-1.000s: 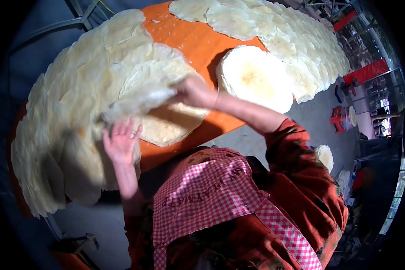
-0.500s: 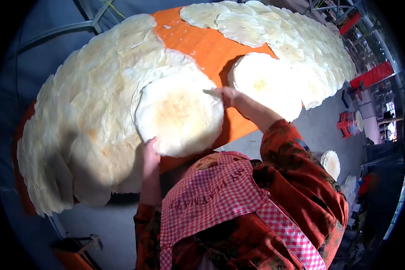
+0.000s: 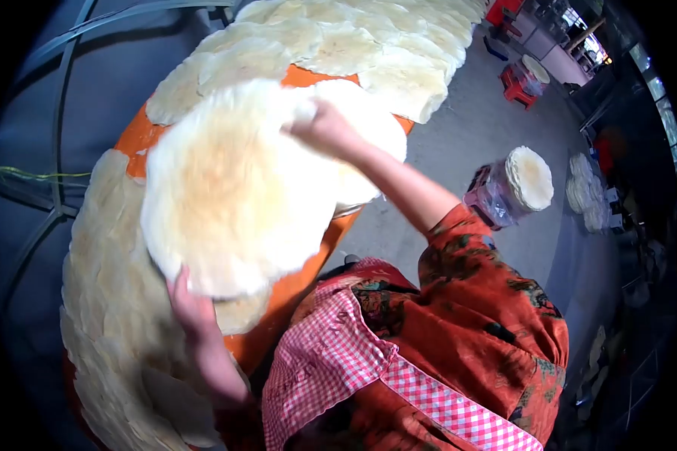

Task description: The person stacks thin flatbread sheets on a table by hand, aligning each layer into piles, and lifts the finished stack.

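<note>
A large round flatbread (image 3: 226, 188), pale with a browned centre, is held up over the orange table (image 3: 278, 304). My left hand (image 3: 192, 301) grips its lower left edge, thumb on top. At its upper right edge is my right hand (image 3: 323, 129), fingers curled and blurred, closed on the rim as far as can be seen. Partly behind the held bread, a round stack of flatbreads (image 3: 380, 131) stands at the right. Overlapping flatbreads (image 3: 109, 278) cover the left part of the table.
More overlapping flatbreads (image 3: 338, 45) spread over the far end. On the floor to the right are a bread stack (image 3: 529, 178) on a plastic-wrapped crate, and a red stool (image 3: 517, 89) with another stack. A metal frame (image 3: 59, 135) stands at the left.
The view has turned right. The round bread between my hands has been raised off the table and carried towards the stack at the right, with both hands at its edges.
</note>
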Tool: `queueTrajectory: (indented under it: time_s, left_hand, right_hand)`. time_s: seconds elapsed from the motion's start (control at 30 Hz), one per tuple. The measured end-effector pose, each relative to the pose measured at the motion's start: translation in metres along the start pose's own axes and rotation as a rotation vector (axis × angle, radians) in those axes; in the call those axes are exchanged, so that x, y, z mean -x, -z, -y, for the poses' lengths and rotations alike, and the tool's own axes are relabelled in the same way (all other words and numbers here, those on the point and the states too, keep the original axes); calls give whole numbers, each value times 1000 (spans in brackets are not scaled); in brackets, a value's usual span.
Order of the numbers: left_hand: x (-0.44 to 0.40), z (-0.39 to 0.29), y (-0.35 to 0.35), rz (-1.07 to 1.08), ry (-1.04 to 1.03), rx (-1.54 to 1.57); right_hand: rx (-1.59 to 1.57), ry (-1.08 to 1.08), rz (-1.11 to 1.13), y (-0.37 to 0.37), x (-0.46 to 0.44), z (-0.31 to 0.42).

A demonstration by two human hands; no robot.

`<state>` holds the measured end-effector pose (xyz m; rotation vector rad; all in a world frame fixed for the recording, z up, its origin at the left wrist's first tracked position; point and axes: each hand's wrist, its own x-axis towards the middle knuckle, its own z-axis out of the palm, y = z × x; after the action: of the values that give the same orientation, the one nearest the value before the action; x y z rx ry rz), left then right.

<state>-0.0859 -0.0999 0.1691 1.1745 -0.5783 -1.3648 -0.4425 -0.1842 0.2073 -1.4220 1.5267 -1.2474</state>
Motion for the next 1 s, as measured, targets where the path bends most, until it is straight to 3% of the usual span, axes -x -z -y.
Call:
queueTrajectory:
  time_s: [0.03, 0.17, 0.23, 0.3, 0.37, 0.43, 0.5, 0.6, 0.67, 0.73, 0.8, 0.87, 0.9, 1.0]
  left_hand:
    - [-3, -1, -38, 151, -9, 124]
    - [-65, 41, -130, 308, 76, 106]
    - [-87, 84, -157, 272, 162, 54]
    - [-116, 145, -159, 342, 208, -15]
    - [-108, 176, -165, 231, 312, -261]
    - [-106, 187, -172, 138, 283, -412]
    - [-98, 191, -171, 109, 205, -403]
    - [-108, 195, -162, 75, 258, -396]
    - [-100, 189, -170, 46, 215, -458]
    - [-99, 196, -170, 100, -76, -532]
    - [-96, 201, -153, 20, -109, -777]
    - [-98, 214, -127, -85, -154, -895]
    - [-85, 202, -124, -37, -22, -775]
    - [-70, 215, -107, 190, -19, -552]
  right_hand:
    - [-49, -54, -26, 33, -8, 3]
    - [-420, -94, -62, 126, -35, -43]
    - [-434, -191, -121, 151, -35, -80]
    - [-189, -298, -129, 165, -35, -145]
    - [-26, -345, -179, 167, -26, -222]
    - [-87, -329, -315, 159, -18, -232]
    - [-99, -421, -232, 167, -18, -225]
    - [-224, -507, -173, 174, -20, -228]
    - [32, -481, -302, 164, -19, -225]
    - [596, -425, -325, 152, -14, -223]
    - [476, -274, -453, 151, -17, -237]
    - [-44, -475, -582, 160, -27, -256]
    - [-207, -463, -449, 154, -29, -259]
    - [28, -391, -239, 135, -10, -251]
